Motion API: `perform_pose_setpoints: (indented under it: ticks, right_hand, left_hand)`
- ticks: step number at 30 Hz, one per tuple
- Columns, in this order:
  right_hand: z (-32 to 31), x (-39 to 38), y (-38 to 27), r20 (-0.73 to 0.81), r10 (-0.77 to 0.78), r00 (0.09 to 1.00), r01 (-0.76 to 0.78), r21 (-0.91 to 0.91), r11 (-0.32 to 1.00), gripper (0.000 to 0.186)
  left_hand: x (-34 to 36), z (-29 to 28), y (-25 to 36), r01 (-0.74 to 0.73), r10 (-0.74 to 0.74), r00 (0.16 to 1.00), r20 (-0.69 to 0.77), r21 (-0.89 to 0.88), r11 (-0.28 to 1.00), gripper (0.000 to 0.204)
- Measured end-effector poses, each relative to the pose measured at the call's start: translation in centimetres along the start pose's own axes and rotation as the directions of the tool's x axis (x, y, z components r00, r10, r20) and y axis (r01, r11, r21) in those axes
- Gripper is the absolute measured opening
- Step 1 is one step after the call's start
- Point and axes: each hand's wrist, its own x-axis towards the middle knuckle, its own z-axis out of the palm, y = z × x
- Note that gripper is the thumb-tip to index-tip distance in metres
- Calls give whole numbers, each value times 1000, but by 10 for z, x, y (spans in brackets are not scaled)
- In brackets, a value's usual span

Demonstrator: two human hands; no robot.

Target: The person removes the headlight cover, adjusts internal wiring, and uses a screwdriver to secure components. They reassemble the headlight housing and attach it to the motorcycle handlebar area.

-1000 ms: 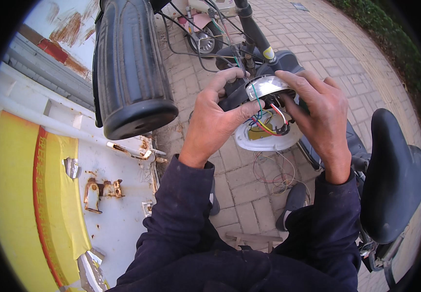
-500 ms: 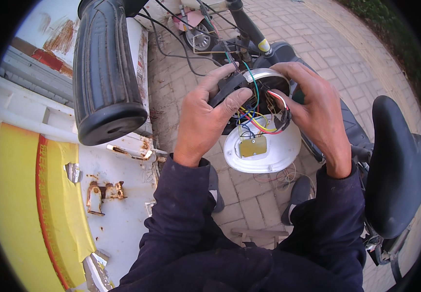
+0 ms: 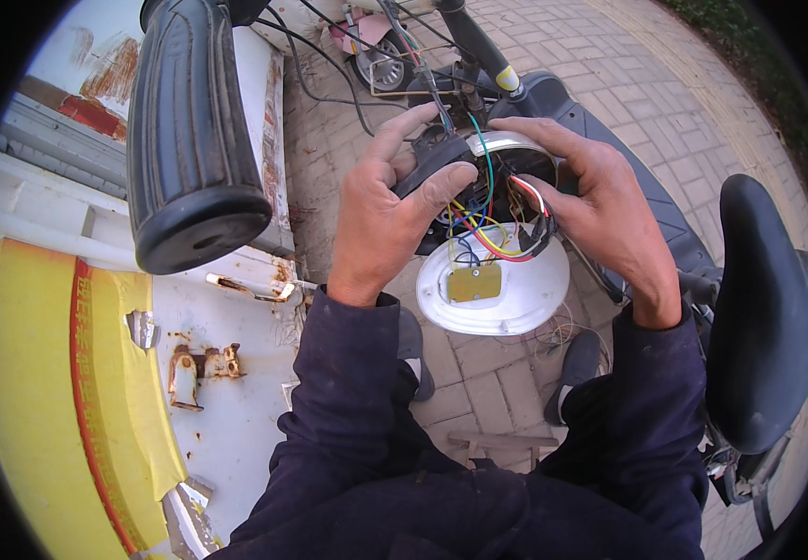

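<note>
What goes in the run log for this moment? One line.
left hand: holds black housing | right hand: on round lamp shell | coloured wires: exposed | white cover: hanging below

Both my forearms come up from the lower edge in dark sleeves and converge toward the upper middle. My left hand (image 3: 387, 219) has its back to the camera, fingers curled forward, the index stretched upward and the thumb pressed inward toward the right hand. My right hand (image 3: 604, 210) mirrors it, knuckles outward, fingers curved in from the right side, wrist bent slightly, thumb tucked beneath and mostly hidden.
</note>
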Motion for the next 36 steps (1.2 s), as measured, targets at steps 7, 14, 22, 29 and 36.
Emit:
perform_pose_setpoints:
  ticks: [7, 14, 22, 29, 36]
  right_hand:
    - [3, 0, -2, -53, -93, 994, 86, -119, 989, 42]
    - [7, 0, -4, -100, -194, 976, 164, -249, 954, 42]
    - [5, 1, -2, -110, -247, 963, 213, -254, 943, 41]
    - [4, 0, -2, -90, -251, 964, 216, -287, 933, 40]
    - [5, 0, -3, -71, -257, 964, 220, -334, 917, 39]
  left_hand:
    - [-4, -4, 8, 44, -44, 999, -5, 45, 998, 72]
    - [-2, 5, 1, -226, 293, 952, -84, 447, 866, 59]
    - [-5, 1, -2, -370, 476, 880, -1, 628, 685, 57]
    - [-2, 0, 0, -468, 531, 841, 104, 630, 619, 52]
    - [-1, 5, -7, -337, 344, 938, 52, 382, 861, 44]
